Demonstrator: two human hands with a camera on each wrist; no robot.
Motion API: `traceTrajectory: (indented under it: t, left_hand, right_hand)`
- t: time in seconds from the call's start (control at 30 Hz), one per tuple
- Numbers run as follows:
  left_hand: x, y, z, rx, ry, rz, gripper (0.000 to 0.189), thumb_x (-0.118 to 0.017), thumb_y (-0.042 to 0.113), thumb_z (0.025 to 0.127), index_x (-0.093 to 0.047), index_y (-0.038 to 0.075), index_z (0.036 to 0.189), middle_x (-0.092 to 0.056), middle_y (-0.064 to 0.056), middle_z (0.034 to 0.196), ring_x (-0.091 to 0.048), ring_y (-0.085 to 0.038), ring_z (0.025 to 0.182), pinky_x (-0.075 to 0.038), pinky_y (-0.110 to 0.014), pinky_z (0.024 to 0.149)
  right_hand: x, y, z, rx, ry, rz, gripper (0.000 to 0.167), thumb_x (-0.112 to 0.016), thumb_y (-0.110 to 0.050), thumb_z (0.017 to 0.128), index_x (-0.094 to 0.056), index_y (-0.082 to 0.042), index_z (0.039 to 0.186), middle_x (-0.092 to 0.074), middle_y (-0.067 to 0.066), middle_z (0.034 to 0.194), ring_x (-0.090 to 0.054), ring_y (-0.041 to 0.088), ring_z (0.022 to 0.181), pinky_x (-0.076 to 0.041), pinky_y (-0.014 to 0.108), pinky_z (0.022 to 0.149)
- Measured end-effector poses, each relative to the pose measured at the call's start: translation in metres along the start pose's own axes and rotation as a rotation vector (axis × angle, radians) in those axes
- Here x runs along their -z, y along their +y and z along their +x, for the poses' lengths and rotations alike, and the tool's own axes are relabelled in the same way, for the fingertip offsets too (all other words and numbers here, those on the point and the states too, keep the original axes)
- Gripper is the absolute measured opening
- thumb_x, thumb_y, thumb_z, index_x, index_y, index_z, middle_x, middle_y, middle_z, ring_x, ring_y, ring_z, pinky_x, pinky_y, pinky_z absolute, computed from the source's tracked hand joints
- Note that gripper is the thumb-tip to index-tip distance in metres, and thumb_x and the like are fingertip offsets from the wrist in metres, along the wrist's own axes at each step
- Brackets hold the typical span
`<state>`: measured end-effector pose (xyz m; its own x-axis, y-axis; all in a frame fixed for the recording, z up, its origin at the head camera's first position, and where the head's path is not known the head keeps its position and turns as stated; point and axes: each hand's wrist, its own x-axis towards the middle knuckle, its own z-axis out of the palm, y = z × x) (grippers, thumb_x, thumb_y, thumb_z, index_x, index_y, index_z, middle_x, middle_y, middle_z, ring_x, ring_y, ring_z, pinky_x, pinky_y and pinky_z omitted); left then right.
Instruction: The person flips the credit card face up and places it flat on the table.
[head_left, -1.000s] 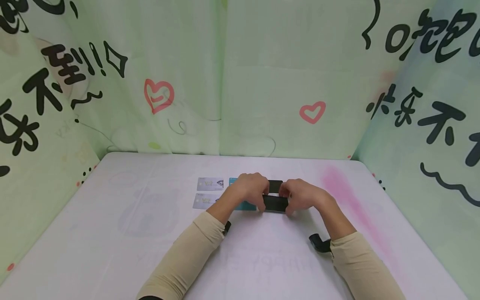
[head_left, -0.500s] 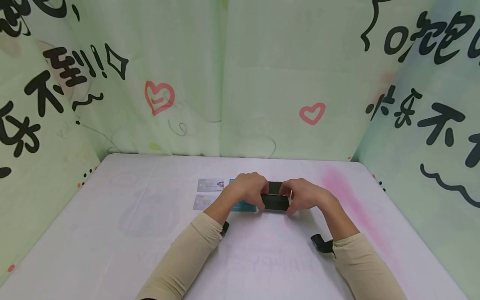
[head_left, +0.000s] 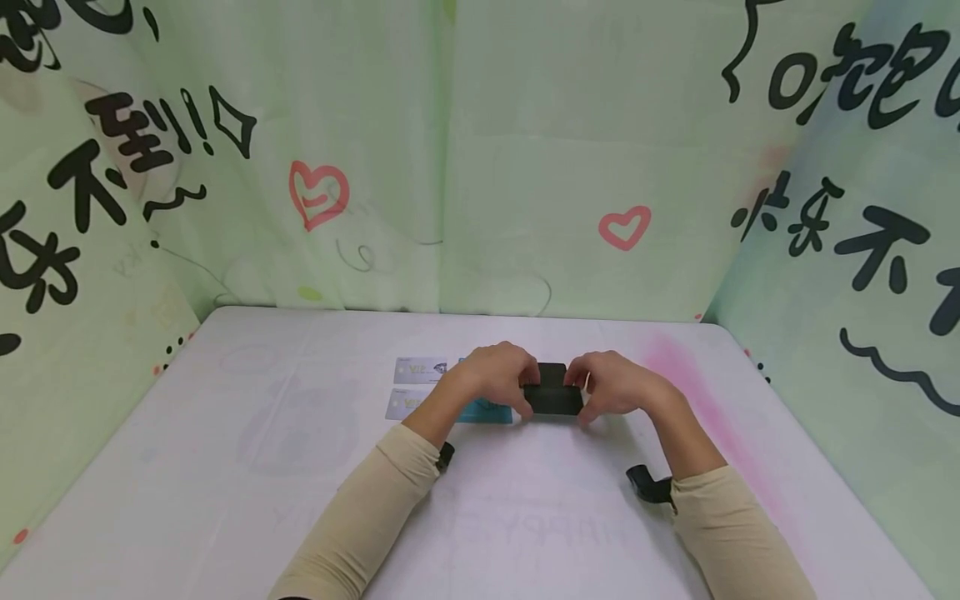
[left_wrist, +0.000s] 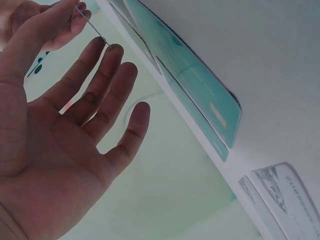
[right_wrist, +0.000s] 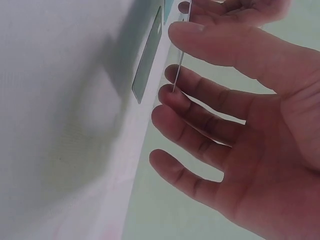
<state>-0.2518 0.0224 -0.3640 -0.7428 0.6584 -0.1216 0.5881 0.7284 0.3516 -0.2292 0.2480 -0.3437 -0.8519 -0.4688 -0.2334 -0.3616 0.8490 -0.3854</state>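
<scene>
A thin black card point(head_left: 553, 401) is held by its two short ends, raised off the white table. My left hand point(head_left: 497, 373) pinches its left end between thumb and fingertips. At the right end my right hand point(head_left: 617, 383) does the same. Edge-on, the held card point(left_wrist: 92, 25) looks like a fine line in the left wrist view. Behind it a second black card point(head_left: 552, 371) lies flat, partly covered. Under my left forearm and hand, teal cards point(head_left: 486, 412) are partly hidden; in the left wrist view one teal card point(left_wrist: 200, 85) shows more fully.
Two silvery VIP cards, an upper one point(head_left: 420, 370) and a lower one point(head_left: 403, 403), lie left of the teal ones. The white table point(head_left: 525, 517) backs onto a pale green curtain point(head_left: 525, 167) with hearts and writing. Black wrist devices sit on both arms.
The held black card has risen slightly and shifted a little right, now overlapping more of the card behind it. Both hands moved with it, keeping their pinch.
</scene>
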Motion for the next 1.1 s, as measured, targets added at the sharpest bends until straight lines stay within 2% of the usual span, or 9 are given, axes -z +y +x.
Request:
traceTrajectory:
  t: [0.2, 0.53, 1.1]
  left_hand:
    - [0.001, -0.001, -0.002, -0.001, -0.002, -0.024, 0.047, -0.086, 0.036, 0.084, -0.073, 0.017, 0.125, -0.071, 0.003, 0.111, -0.060, -0.011, 0.098, -0.053, -0.034, 0.088]
    - [0.005, -0.006, -0.004, -0.011, -0.034, -0.124, 0.042, -0.083, 0.033, 0.087, -0.074, 0.017, 0.125, -0.072, 0.004, 0.114, -0.060, -0.011, 0.102, -0.053, -0.035, 0.091]
    - [0.007, -0.012, -0.008, -0.012, -0.042, -0.130, 0.042, -0.080, 0.033, 0.090, -0.073, 0.017, 0.129, -0.072, -0.001, 0.119, -0.062, -0.014, 0.106, -0.053, -0.038, 0.095]
  right_hand:
    - [0.002, 0.002, -0.001, 0.012, 0.017, 0.008, 0.047, -0.092, -0.014, 0.072, -0.072, -0.005, 0.113, -0.069, 0.007, 0.104, -0.061, 0.026, 0.098, -0.051, 0.037, 0.084]
    - [0.006, 0.004, -0.004, 0.025, 0.026, 0.006, 0.048, -0.091, -0.012, 0.071, -0.073, -0.004, 0.115, -0.070, 0.007, 0.104, -0.062, 0.026, 0.098, -0.051, 0.036, 0.083]
    - [0.016, 0.010, -0.012, -0.010, 0.028, -0.017, 0.052, -0.092, -0.015, 0.071, -0.076, -0.007, 0.119, -0.074, 0.007, 0.111, -0.064, 0.033, 0.105, -0.053, 0.037, 0.081]
